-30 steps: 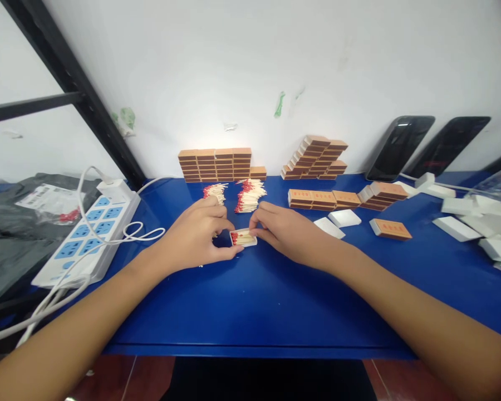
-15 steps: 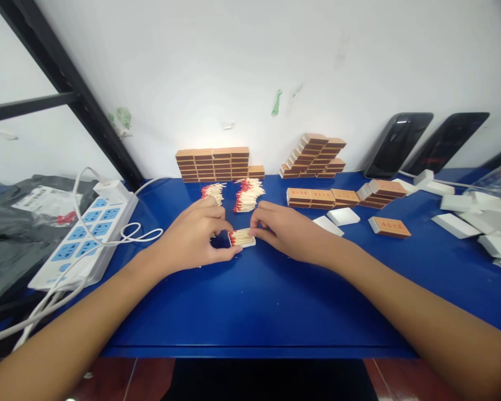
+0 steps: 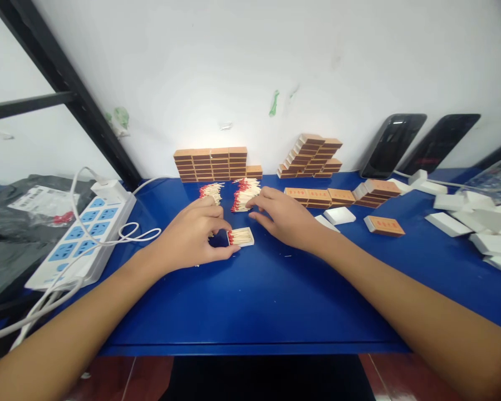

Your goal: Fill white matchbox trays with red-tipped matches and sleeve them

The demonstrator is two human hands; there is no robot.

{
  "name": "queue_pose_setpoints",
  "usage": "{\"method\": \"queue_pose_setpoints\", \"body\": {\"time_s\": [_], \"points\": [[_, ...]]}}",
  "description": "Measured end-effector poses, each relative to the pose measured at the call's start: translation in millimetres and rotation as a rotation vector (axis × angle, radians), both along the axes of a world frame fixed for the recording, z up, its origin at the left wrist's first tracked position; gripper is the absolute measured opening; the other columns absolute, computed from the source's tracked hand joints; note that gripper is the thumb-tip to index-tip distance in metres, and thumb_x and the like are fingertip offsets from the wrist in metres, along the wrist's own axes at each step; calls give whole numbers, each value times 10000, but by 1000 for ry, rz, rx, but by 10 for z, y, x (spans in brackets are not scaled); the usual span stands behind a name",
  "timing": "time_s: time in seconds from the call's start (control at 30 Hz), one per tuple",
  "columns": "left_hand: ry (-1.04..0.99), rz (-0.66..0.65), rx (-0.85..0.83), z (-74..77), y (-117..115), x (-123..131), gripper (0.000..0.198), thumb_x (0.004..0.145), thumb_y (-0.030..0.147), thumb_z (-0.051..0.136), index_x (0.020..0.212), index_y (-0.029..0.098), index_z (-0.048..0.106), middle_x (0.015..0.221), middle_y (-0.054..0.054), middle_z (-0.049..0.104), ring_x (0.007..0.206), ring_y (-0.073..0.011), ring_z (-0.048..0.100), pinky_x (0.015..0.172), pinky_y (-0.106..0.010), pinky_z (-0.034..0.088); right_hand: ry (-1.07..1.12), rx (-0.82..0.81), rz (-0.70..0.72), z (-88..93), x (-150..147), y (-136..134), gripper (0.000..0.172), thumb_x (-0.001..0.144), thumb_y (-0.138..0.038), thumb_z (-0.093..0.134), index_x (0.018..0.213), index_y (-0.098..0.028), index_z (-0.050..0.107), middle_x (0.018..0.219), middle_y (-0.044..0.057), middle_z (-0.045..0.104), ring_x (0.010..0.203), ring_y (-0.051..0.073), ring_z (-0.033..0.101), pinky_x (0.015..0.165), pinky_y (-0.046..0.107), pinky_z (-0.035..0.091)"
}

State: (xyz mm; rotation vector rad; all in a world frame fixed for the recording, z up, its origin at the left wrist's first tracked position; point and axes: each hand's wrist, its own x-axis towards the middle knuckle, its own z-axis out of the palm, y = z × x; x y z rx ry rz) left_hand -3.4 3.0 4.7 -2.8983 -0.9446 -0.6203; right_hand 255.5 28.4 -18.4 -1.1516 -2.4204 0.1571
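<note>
A small white matchbox tray (image 3: 247, 243) lies on the blue tabletop with several red-headed matches (image 3: 239, 236) inside, their heads to the left. My left hand (image 3: 196, 231) grips the tray's left end between thumb and forefinger. My right hand (image 3: 281, 217) is just above and right of the tray, thumb and fingers apart. Its fingertips reach the right edge of the larger pile of matches (image 3: 245, 195). A second pile of matches (image 3: 210, 192) lies behind my left hand, which partly hides it.
Matchboxes stand in a wall-side stack (image 3: 211, 165), a stepped stack (image 3: 309, 157) and a low row (image 3: 317, 197). A single matchbox (image 3: 384, 226) and heaped white trays (image 3: 476, 217) lie right. Two phones (image 3: 394, 145) lean on the wall. A corded power strip (image 3: 83, 236) sits left.
My right hand has left the tray and moved up to the match pile, its fingers parting. My left hand stays on the tray. The view has shifted slightly.
</note>
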Motion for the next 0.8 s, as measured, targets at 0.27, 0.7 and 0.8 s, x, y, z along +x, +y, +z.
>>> {"method": "queue_pose_setpoints", "body": {"time_s": [0.27,0.7,0.8], "points": [[9,4,18,-7,11,-6,290,927,487,784,912,202,838,715,-20,616,795,-206,558,787,-370,473,18,-18,-6,-136,-98,72,96,1061,-237,594,1098,-201,675,1127,92,612,993,229,613,833,348,471],[-1,-2,15,-1,3,4,289,929,488,777,904,206,833,718,-23,623,782,-201,545,758,-368,458,44,-92,-9,-66,-43,40,57,1032,-247,626,994,-207,642,1076,79,627,972,225,609,865,353,473],[1,-2,17,6,5,4,293,926,489,780,908,202,838,717,-23,624,780,-203,547,756,-367,459,16,-121,-9,-43,-31,37,100,1032,-219,604,941,-201,643,1029,79,631,965,228,607,852,353,470]]}}
